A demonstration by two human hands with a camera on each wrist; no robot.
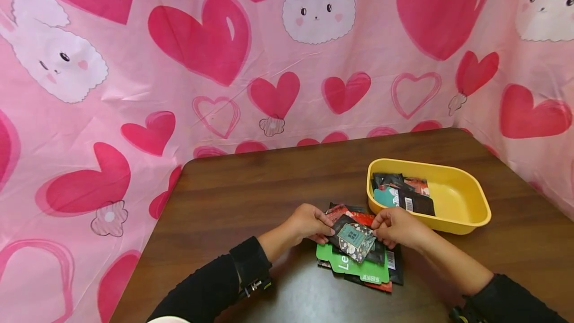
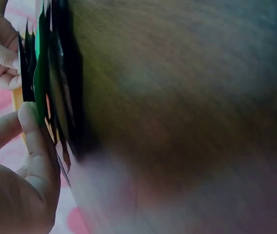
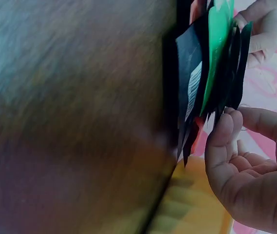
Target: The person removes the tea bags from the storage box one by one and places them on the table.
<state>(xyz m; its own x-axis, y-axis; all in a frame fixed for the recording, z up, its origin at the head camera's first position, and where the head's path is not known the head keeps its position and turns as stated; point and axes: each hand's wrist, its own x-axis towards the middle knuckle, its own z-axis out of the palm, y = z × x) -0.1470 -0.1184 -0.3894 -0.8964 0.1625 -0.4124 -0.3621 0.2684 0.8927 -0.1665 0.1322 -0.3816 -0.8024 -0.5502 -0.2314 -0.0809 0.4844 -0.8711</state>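
A small dark packet (image 1: 353, 237) with a teal label and a floral print lies over a pile of flat packets on the brown table. My left hand (image 1: 311, 224) pinches its left edge, and my right hand (image 1: 398, 227) pinches the right edge. Under it in the pile are a green packet (image 1: 372, 270) with white lettering, a red packet (image 1: 361, 219) and several black ones. From the side, the right wrist view shows the thumb and fingertips of my right hand (image 3: 255, 165) at the lower edge of black packets, beside the green one (image 3: 217, 53).
A yellow plastic tub (image 1: 464, 179) stands just beyond the pile to the right, with several black, teal and red packets (image 1: 403, 194) in its left part. Brown table surface (image 1: 251, 188) stretches left of the pile. A pink heart-and-rabbit cloth (image 1: 269, 54) hangs behind the table.
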